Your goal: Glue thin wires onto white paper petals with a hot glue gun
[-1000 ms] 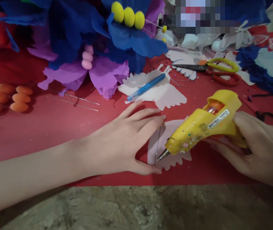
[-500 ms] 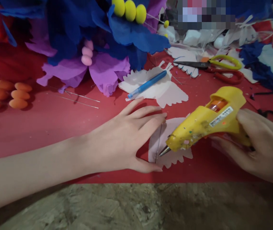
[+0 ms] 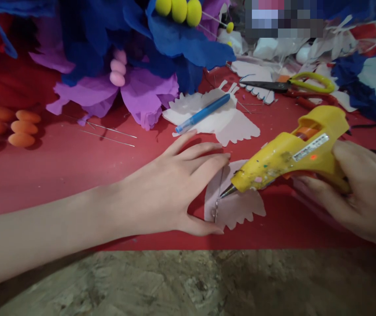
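red paper (image 3: 76,171) covers the work surface, with a rough grey-brown board (image 3: 175,285) showing along its near edge and heaps of blue and purple paper flowers (image 3: 148,87) crowding the far side. on the red sheet, close to the near edge, lies a pale pink paper petal (image 3: 240,208) with a thin wire (image 3: 218,193) laid down its length. the left hand (image 3: 171,188) rests flat and spread, fingertips and thumb pinning the petal's left edge beside the wire. the right hand (image 3: 359,193) is wrapped around the grip of a yellow glue gun (image 3: 293,153), its metal nozzle touching the petal right at the wire.

that petal looks featherlight and floppy, easy to crease or tear, so it is best held by pressing its edge flat rather than pinching. the wire seems stiff but springy and likely to roll. the gun looks solid; its tip is probably hot.

further back lie more pale cutouts (image 3: 227,125) under a blue pen (image 3: 203,113), yellow-handled scissors (image 3: 293,83), loose wires (image 3: 109,134) and orange foam ovals (image 3: 6,127).
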Motion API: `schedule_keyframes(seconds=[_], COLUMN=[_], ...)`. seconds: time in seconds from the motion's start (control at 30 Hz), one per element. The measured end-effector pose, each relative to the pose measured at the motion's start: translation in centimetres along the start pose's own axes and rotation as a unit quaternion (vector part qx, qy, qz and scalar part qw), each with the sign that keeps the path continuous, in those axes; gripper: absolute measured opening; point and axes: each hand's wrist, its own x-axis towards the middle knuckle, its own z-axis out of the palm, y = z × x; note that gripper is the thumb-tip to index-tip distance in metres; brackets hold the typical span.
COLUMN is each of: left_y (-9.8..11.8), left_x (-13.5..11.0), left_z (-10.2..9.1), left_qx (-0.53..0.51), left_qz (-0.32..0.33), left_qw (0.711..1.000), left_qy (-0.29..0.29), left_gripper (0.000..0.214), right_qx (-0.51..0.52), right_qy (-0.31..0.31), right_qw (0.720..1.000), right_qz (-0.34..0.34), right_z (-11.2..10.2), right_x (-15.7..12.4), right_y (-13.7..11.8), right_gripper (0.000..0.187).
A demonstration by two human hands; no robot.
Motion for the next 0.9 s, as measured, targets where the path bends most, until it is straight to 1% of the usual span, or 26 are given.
schedule_keyframes(seconds=[0.1,0.13,0.27,0.4,0.5,0.57,0.67,0.8,0.9], left_y=[0.04,0.05,0.01,-0.08,-0.01,0.08,0.17,0.13,0.11], left_x=[-0.05,-0.06,0.00,0.08,0.02,-0.05,-0.07,0.03,0.09], left_z=[0.00,-0.01,-0.05,-0.10,-0.16,-0.19,-0.19,-0.16,-0.21], left_qx=[-0.003,-0.005,-0.011,-0.020,-0.024,-0.026,-0.027,-0.033,-0.034], left_qz=[-0.004,-0.006,-0.005,-0.004,-0.007,-0.010,-0.011,-0.008,-0.012], left_qw=[1.000,1.000,1.000,1.000,1.000,1.000,1.000,0.999,0.999], left_qy=[0.005,0.006,0.003,-0.004,-0.003,-0.003,-0.005,-0.003,-0.005], left_gripper=[0.074,0.073,0.068,0.051,0.043,0.041,0.039,0.039,0.039], right_qx=[-0.024,-0.032,-0.040,-0.022,-0.026,-0.037,-0.047,-0.046,-0.042], right_qy=[0.069,0.077,0.083,0.071,0.083,0.092,0.090,0.083,0.063], right_qw=[0.995,0.994,0.994,0.997,0.996,0.994,0.994,0.995,0.997], right_qz=[-0.070,-0.074,-0.054,-0.029,-0.034,-0.042,-0.048,-0.013,0.014], right_z=[0.08,0.05,0.02,0.36,0.58,0.60,0.55,0.70,0.81], right_x=[-0.08,-0.09,-0.05,0.07,0.13,0.18,0.21,0.04,0.08], right_y=[0.23,0.28,0.36,0.33,0.39,0.50,0.66,0.70,0.67], right_gripper=[0.044,0.043,0.043,0.042,0.041,0.041,0.042,0.048,0.055])
